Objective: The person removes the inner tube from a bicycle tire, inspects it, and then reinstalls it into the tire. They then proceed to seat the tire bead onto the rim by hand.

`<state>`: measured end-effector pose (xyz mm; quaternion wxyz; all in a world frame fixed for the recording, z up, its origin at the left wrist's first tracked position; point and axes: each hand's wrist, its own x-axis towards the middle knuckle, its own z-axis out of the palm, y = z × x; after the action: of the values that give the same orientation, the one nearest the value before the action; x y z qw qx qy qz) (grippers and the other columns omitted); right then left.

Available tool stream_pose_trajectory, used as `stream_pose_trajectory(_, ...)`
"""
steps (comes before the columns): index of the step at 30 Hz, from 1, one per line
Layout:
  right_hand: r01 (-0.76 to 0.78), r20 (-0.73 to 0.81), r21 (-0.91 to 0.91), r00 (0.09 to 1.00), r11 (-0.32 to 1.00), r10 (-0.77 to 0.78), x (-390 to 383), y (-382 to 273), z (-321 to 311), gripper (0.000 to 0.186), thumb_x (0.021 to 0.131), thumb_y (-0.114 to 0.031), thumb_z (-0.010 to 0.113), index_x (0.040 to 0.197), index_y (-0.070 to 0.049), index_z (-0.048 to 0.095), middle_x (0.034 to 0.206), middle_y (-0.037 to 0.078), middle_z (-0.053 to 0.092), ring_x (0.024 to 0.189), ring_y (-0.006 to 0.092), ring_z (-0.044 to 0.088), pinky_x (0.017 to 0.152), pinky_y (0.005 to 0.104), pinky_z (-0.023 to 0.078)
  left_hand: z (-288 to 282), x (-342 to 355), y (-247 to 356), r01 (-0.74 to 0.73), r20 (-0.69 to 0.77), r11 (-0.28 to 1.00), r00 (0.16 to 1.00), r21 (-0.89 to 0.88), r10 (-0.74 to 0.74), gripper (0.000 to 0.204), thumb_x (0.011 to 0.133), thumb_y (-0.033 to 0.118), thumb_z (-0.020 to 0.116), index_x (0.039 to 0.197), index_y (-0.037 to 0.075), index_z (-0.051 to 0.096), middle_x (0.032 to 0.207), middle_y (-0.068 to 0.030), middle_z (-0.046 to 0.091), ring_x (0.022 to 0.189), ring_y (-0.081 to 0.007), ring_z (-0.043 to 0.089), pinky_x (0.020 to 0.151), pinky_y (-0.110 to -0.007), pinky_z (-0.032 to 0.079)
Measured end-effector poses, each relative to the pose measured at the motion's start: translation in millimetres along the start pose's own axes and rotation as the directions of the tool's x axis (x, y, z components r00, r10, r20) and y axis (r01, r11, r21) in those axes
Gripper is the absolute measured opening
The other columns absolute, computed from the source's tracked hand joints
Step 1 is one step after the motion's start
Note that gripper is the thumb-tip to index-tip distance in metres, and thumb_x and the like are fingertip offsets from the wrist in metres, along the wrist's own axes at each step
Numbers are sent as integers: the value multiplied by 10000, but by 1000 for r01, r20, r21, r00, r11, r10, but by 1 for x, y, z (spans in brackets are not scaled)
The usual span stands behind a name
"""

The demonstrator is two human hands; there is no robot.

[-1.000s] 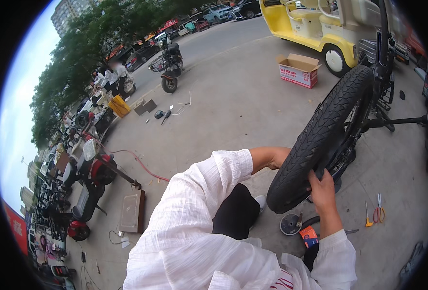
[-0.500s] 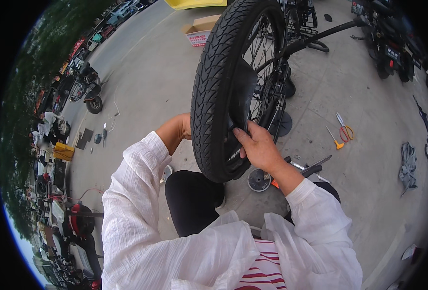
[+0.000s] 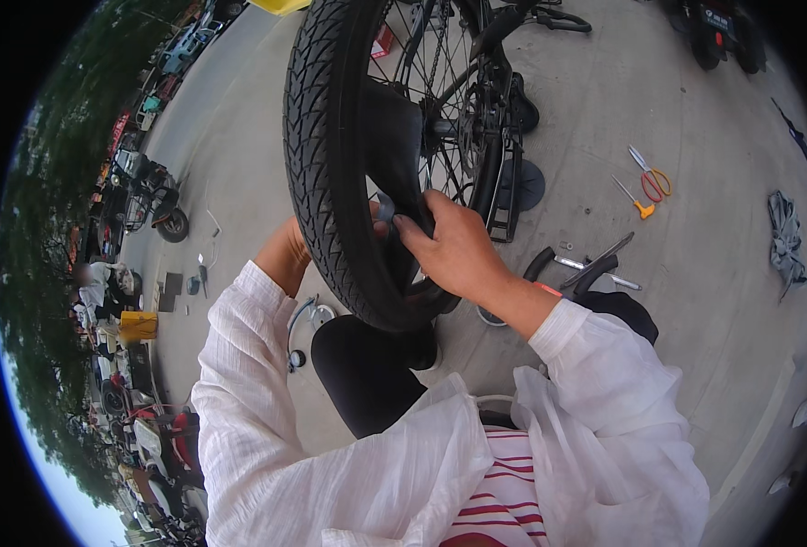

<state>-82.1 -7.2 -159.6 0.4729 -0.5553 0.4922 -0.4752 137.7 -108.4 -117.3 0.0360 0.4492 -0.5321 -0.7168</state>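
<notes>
L hand [image 3: 283, 250] mostly behind tyre [image 3: 315, 137], fingertips now peeking thru its inner side, unlike a sec ago — prob. both hands on the job; L grip, can't tell. Black inner tube [image 3: 390, 128] bulges from tyre, narrowing down to R hand [image 3: 456, 239] — thumb + fingers pinching it.

left hand [image 3: 282, 256] + right hand [image 3: 456, 244]: 2, centre | bicycle tyre [image 3: 317, 164]: 1, upper centre | scissors [image 3: 649, 173]: 1 pair, upper right | orange-handled tool [image 3: 643, 209]: 1, upper right | grey cloth [image 3: 786, 242]: 1, right side | yellow box [image 3: 137, 325]: 1, left side | parked vehicles [image 3: 149, 441]: several, left rim — too crowded to count
</notes>
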Motion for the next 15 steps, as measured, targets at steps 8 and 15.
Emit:
stream_pose_trajectory(8, -419, 439, 723, 892, 549, 102, -3, 6, -12, 424, 852, -33, 526, 1222, 155, 441, 1096, 203, 578, 900, 253, 672, 784, 343, 596, 37, -15, 20, 106, -146, 994, 984, 5, -104, 405, 793, 59, 759, 1169, 12, 616, 884, 12, 683, 649, -38, 627, 557, -160, 489)
stream_pose_trajectory(15, -536, 563, 691, 820, 484, 104, 1, 23, -10, 283, 985, -75, 523, 1231, 64, 502, 1041, 122, 605, 884, 203, 674, 792, 316, 596, 22, -17, 3, -40, -54, 958, 998, -282, 26, 321, 888, 29, 677, 1200, -18, 617, 971, -37, 713, 745, -77, 684, 657, -169, 559)
